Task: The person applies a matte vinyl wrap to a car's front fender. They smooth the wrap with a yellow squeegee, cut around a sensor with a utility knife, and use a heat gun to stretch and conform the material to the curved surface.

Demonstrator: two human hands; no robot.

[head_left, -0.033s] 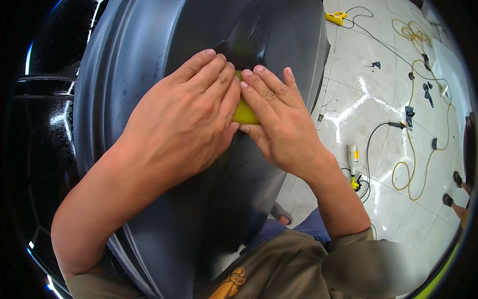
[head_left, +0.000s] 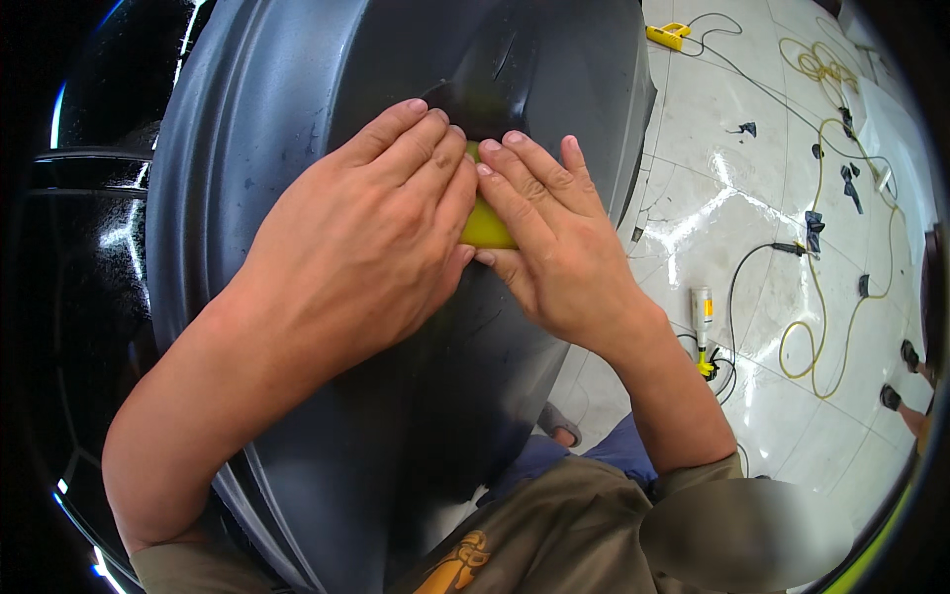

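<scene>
A smooth yellow-green piece, partly hidden under my fingers, lies against a large dark grey moulded panel. I cannot make out its exact kind. My left hand presses on it from the left, fingers long and close together. From the right, my right hand holds it down, with its fingers at the far end and its thumb at the near end. The two thumbs almost meet below the piece. Just beyond my fingertips the panel has a recess with a narrow slit.
Glossy black bodywork runs along the left. On the tiled floor to the right lie a yellow corded tool, a white and yellow tool, a yellow hose and dark scraps. Another person's feet show at far right.
</scene>
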